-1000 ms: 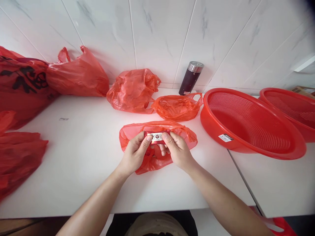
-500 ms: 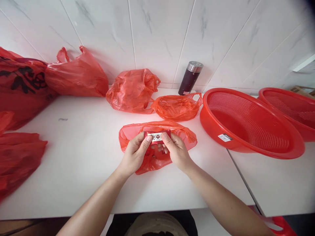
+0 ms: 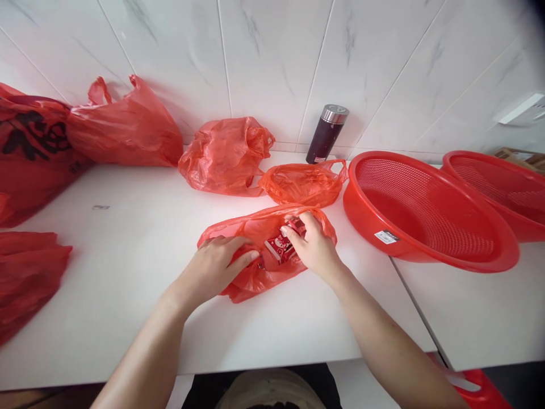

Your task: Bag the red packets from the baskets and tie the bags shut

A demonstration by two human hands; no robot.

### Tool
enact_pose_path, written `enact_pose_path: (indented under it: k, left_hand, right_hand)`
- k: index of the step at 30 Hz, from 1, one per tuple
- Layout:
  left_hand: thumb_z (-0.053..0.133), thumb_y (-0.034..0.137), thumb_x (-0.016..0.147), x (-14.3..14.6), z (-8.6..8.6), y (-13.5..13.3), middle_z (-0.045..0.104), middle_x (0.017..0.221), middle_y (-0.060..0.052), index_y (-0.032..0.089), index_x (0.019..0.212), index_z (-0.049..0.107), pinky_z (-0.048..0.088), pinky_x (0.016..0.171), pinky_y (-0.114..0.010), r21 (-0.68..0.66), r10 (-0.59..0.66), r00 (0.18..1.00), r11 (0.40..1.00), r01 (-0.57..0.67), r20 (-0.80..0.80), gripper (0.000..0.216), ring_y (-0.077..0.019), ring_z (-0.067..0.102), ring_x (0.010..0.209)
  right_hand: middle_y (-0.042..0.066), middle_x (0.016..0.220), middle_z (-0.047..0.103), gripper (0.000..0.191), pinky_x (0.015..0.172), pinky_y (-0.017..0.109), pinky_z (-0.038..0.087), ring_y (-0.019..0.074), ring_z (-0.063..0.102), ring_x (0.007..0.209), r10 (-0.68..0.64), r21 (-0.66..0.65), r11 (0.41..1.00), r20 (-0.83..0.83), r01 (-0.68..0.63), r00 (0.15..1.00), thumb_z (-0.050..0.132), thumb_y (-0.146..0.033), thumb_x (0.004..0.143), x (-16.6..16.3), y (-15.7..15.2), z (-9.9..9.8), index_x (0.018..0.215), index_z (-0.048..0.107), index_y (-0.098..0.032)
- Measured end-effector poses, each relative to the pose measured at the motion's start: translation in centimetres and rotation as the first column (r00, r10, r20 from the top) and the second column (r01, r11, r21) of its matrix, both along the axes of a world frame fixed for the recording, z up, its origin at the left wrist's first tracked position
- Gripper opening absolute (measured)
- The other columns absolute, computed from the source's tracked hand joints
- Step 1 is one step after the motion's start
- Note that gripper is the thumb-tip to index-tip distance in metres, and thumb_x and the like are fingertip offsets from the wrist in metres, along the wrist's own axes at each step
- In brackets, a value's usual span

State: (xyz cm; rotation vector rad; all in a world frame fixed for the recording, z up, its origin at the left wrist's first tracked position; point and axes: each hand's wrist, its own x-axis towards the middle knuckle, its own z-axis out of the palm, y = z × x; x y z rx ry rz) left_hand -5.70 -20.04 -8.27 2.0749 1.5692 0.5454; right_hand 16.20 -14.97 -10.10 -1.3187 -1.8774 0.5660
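Note:
An opened red plastic bag (image 3: 242, 287) lies before me, with small red-and-white wrapped snack packets (image 3: 279, 247) inside. My left hand (image 3: 219, 262) is closed on the bag's left side, its fingers curled over the plastic and partly hidden. Over the right part of the opening, my right hand (image 3: 314, 244) pinches a small red wrapped packet between thumb and fingers. Much of that packet is covered by the fingers.
Behind are a smaller red bag (image 3: 304, 184), a fuller one (image 3: 223, 156) and a dark thermos (image 3: 326, 136). Two red perforated baskets, the nearer one (image 3: 366, 210) with a label, stand right. More red bags (image 3: 128, 130) sit left, on the white table (image 3: 128, 272).
Both hands held one packet together above the bag; now they are apart. My left hand has moved to the bag's left side, my right hand up and right into the opening.

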Motion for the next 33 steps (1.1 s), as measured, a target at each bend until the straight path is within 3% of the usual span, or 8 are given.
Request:
enact_pose_path:
  k: [2, 5, 11, 15, 18, 22, 26, 33]
  left_hand:
    - [0.05, 0.048, 0.089, -0.4, 0.3, -0.2, 0.072, 0.095, -0.005, 0.028, 0.108, 0.069, 0.042, 0.078, -0.034, -0.028, -0.118, 0.993, 0.993, 0.117, -0.023, 0.033, -0.0251, 0.061, 0.086]
    - [0.06, 0.044, 0.084, -0.9, 0.5, -0.3, 0.071, 0.089, -0.002, 0.033, 0.103, 0.072, 0.042, 0.08, -0.034, -0.134, -0.265, 0.964, 0.956, 0.262, -0.005, 0.025, -0.0225, 0.061, 0.082]
    - [0.061, 0.027, 0.082, -1.5, 0.8, 0.0, 0.069, 0.091, 0.001, 0.036, 0.087, 0.077, 0.041, 0.083, -0.032, -0.237, -0.304, 0.952, 0.924, 0.301, 0.024, 0.019, -0.019, 0.059, 0.084]
    - [0.06, 0.026, 0.082, -1.6, 1.0, -0.1, 0.071, 0.09, 0.003, 0.035, 0.089, 0.077, 0.039, 0.089, -0.033, -0.271, -0.344, 0.938, 0.9, 0.341, 0.04, 0.02, -0.0177, 0.06, 0.086]
    - [0.06, 0.027, 0.083, -1.5, 0.9, -0.1, 0.07, 0.091, 0.004, 0.033, 0.086, 0.077, 0.04, 0.089, -0.033, -0.292, -0.346, 0.938, 0.894, 0.341, 0.036, 0.018, -0.0173, 0.06, 0.087]
    - [0.06, 0.038, 0.085, -1.1, 0.7, 0.1, 0.068, 0.089, 0.001, 0.027, 0.085, 0.073, 0.043, 0.085, -0.033, -0.189, -0.252, 0.965, 0.947, 0.26, 0.069, 0.017, -0.017, 0.06, 0.082]
    - [0.057, 0.041, 0.089, -0.5, 0.6, 0.2, 0.068, 0.095, -0.001, 0.022, 0.092, 0.067, 0.045, 0.083, -0.03, -0.047, -0.163, 0.958, 0.983, 0.179, 0.236, 0.022, -0.0175, 0.06, 0.088]
    - [0.055, 0.039, 0.091, 0.3, 0.3, 0.1, 0.063, 0.079, 0.0, 0.018, 0.083, 0.063, 0.045, 0.066, -0.025, -0.085, -0.077, 0.922, 0.989, 0.118, 0.38, 0.024, -0.014, 0.056, 0.071]
  right_hand:
    - [0.007, 0.092, 0.066, 0.015, 0.078, 0.036, 0.047, 0.0207, 0.06, 0.086, -0.033, 0.099, 0.995, 0.043, 0.029, 0.999, 0.053, -0.035, 0.09, 0.0, 0.2, -0.3, 0.094, 0.059, -0.022]
    - [0.009, 0.095, 0.067, 0.019, 0.088, 0.04, 0.044, 0.0226, 0.059, 0.093, 0.045, 0.176, 0.983, 0.071, -0.056, 0.997, 0.047, -0.033, 0.094, -0.4, 0.1, -0.4, 0.095, 0.063, -0.022]
    - [0.007, 0.101, 0.065, 0.02, 0.098, 0.048, 0.036, 0.0257, 0.053, 0.106, 0.331, 0.005, 0.938, 0.287, -0.347, 0.899, 0.051, -0.033, 0.093, -2.4, -2.2, -0.7, 0.096, 0.069, -0.027]
    - [0.008, 0.108, 0.061, 0.033, 0.09, 0.049, 0.042, 0.0297, 0.053, 0.107, 0.416, -0.203, 0.909, 0.393, -0.364, 0.82, 0.073, -0.037, 0.075, -2.8, -2.9, -1.2, 0.105, 0.066, -0.025]
    - [0.004, 0.097, 0.065, 0.019, 0.081, 0.04, 0.049, 0.0217, 0.06, 0.09, 0.393, -0.313, 0.899, 0.266, -0.307, 0.88, 0.067, -0.029, 0.079, -2.6, -2.6, -1.3, 0.097, 0.065, -0.025]
    - [0.003, 0.093, 0.068, 0.016, 0.084, 0.035, 0.05, 0.0191, 0.063, 0.089, 0.228, -0.174, 0.959, 0.007, -0.223, 0.974, 0.061, -0.035, 0.085, -2.4, -2.2, -0.4, 0.095, 0.066, -0.024]
    - [0.0, 0.078, 0.063, 0.024, 0.072, 0.028, 0.049, 0.0151, 0.06, 0.076, 0.239, -0.17, 0.941, -0.282, -0.294, 0.929, 0.056, -0.043, 0.089, -2.1, -2.2, 1.0, 0.081, 0.061, -0.021]
    - [-0.005, 0.061, 0.039, 0.037, 0.054, 0.023, 0.035, 0.0089, 0.039, 0.057, 0.176, -0.206, 0.923, -0.527, -0.326, 0.832, 0.055, -0.042, 0.091, -2.2, -2.1, 1.3, 0.065, 0.04, -0.02]
